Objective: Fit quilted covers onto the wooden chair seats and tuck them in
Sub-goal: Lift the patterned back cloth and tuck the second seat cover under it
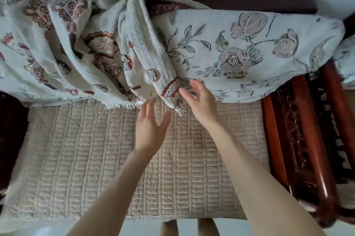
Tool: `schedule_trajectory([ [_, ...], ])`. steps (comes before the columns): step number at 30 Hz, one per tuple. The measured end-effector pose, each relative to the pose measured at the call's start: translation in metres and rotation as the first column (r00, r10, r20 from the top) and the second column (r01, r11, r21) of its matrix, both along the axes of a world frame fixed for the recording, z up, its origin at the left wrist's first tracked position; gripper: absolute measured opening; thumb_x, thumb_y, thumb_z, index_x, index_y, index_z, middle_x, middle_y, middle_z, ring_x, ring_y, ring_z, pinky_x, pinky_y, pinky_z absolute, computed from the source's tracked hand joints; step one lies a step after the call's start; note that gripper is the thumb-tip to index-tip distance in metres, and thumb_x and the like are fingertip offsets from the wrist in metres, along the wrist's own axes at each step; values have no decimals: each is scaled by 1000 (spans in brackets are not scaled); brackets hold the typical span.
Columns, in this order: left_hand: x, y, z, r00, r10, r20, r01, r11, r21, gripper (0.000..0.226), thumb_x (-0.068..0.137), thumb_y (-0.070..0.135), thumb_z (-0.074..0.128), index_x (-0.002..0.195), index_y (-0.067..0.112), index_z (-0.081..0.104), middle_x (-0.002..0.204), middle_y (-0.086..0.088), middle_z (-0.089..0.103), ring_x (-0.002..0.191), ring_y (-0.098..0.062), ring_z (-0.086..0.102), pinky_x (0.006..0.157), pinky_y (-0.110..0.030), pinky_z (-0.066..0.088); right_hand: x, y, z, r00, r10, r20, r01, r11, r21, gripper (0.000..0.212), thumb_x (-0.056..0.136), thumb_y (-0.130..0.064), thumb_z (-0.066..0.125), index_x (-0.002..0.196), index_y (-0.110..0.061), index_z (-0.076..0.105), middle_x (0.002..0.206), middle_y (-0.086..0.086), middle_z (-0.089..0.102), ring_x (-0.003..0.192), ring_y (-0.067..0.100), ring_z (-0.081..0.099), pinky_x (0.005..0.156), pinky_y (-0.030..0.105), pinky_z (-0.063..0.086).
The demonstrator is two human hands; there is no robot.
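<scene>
No writing, label, brand or number can be read anywhere here. The red-brown shapes on the crumpled throw (pixel 76 34) are woven ornaments, not letters. The floral cover (pixel 240 47) along the chair's back edge carries only flowers and leaves. The quilted seat cover (pixel 86 159) shows only stitched ribs, and the carved armrest (pixel 299 139) only scrollwork.
</scene>
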State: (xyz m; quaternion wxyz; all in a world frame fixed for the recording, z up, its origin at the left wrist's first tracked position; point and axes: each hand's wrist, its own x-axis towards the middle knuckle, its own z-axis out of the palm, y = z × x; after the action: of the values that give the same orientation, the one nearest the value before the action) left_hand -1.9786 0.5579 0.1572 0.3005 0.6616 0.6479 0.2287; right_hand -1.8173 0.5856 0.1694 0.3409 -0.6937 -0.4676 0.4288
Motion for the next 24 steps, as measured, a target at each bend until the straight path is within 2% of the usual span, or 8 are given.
schedule_trajectory([
  [4, -11, 25, 25, 999, 9, 49, -12, 998, 60, 57, 93, 30, 59, 141, 5, 39, 140, -13, 44, 128, -28, 44, 100, -40, 40, -23, 53, 28, 998, 52, -26, -50, 998, 45, 59, 94, -39, 59, 141, -7, 44, 143, 5, 49, 128, 14, 48, 90, 7, 36],
  [10, -22, 72, 44, 996, 52, 78, -56, 997, 50, 65, 93, 35, 59, 145, 6, 33, 144, -11, 39, 130, -26, 41, 103, -39, 38, -50, 109, 51, 999, 31, 21, -32, 998, 62, 63, 91, -45, 61, 141, -10, 44, 143, 8, 48, 128, 19, 47, 108, 34, 39],
  [12, -17, 85, 46, 997, 62, 56, -63, 998, 18, 66, 93, 38, 59, 145, 8, 32, 145, -10, 38, 131, -24, 40, 101, -33, 37, -54, 119, 56, 998, 15, 56, -17, 999, 35, 57, 89, -46, 63, 133, -10, 53, 130, 6, 58, 116, 19, 56, 101, 36, 45],
  [14, -14, 99, 45, 996, 75, 44, -74, 997, -7, 66, 92, 39, 59, 144, 8, 34, 143, -9, 41, 130, -23, 40, 99, -32, 36, -57, 126, 61, 999, 5, 39, -7, 999, 45, 40, 89, -41, 65, 113, -8, 63, 99, 3, 67, 88, 17, 62, 83, 36, 48],
  [16, -11, 115, 44, 993, 103, 57, -100, 993, -63, 65, 92, 42, 59, 142, 7, 36, 141, -9, 43, 128, -24, 43, 98, -33, 37, -58, 131, 65, 1000, -18, 1, 18, 999, 39, 35, 90, -30, 66, 108, 0, 65, 97, 14, 68, 86, 26, 62, 79, 40, 48],
  [19, -10, 133, 43, 985, 138, 103, -132, 990, -57, 41, 94, 40, 56, 119, 8, 54, 121, -9, 57, 111, -25, 54, 84, -29, 40, -53, 134, 70, 990, -58, -132, 61, 998, 19, 30, 85, -28, 70, 99, -2, 68, 99, 18, 68, 88, 28, 62, 76, 32, 49],
  [20, -10, 135, 44, 983, 122, 135, -120, 992, -25, 31, 96, 37, 54, 106, 7, 57, 111, -8, 61, 103, -25, 58, 79, -30, 42, -52, 137, 72, 975, -79, -209, 79, 997, -8, 30, 78, -32, 74, 94, -7, 69, 100, 16, 70, 92, 29, 64, 85, 37, 52],
  [24, -12, 123, 51, 962, -62, 265, 52, 998, 45, 22, 101, 27, 47, 85, 11, 49, 83, -3, 61, 77, -20, 58, 69, -36, 47, -44, 159, 70, 861, -123, -493, 52, 987, -154, 93, 41, -57, 87, 121, -15, 65, 134, 8, 59, 129, 28, 50, 112, 55, 32],
])
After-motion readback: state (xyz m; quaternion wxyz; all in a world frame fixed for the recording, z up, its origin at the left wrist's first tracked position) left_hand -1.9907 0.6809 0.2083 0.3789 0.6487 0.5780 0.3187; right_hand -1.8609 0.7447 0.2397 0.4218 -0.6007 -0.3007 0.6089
